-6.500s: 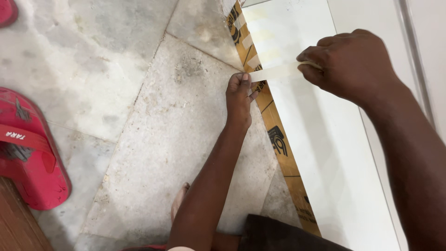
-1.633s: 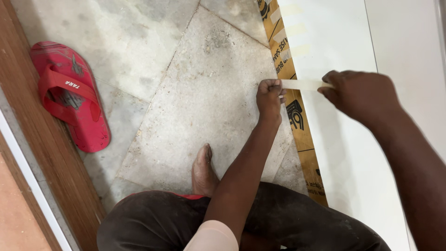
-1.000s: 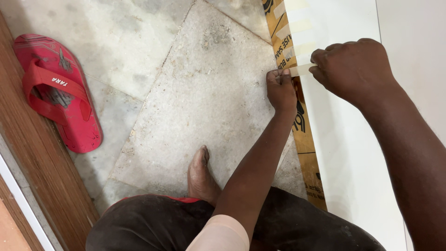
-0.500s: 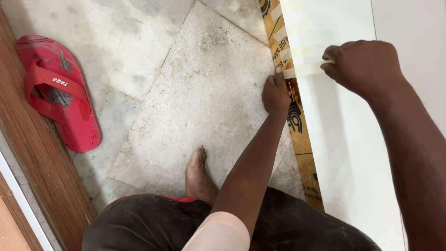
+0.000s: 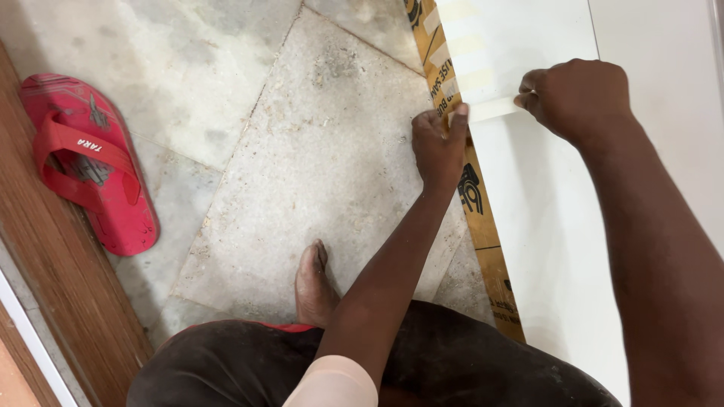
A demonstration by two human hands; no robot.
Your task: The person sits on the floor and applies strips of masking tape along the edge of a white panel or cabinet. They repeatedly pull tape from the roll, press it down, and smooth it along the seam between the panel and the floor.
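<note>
a strip of pale tape (image 5: 492, 110) is held stretched between the two hands, its long axis running across the panel's edge, roughly at right angles to the cardboard strip. the right hand (image 5: 577, 98) is closed in a loose fist, with the far end of the tape pinched between thumb and forefinger; whether a roll is kept inside the fist cannot be told. the left hand (image 5: 437, 139) is curled, its thumb pressed down on the near end of the tape where it meets the cardboard (image 5: 473, 197); nothing is gripped by it, only pressed. the tape lies to the left of the right hand and just right of the left thumb, so the left hand is the nearer to the stuck end

under the tape a white panel (image 5: 558, 249) is laid flat, and its left edge is covered by the brown cardboard strip, which runs away from the person and carries black printed marks and letters along its length. beyond the grip, further pale tape pieces (image 5: 452, 47) are seen crossing the same edge, one after another

left of the left hand the floor (image 5: 302, 166) is of worn, dusty stone slabs. below the left forearm a bare foot (image 5: 313, 283) is planted, with dark trousers (image 5: 241, 365) nearer the camera. far to the left a red sandal (image 5: 87, 158) with white lettering on its strap lies beside a wooden board (image 5: 60, 301)
</note>
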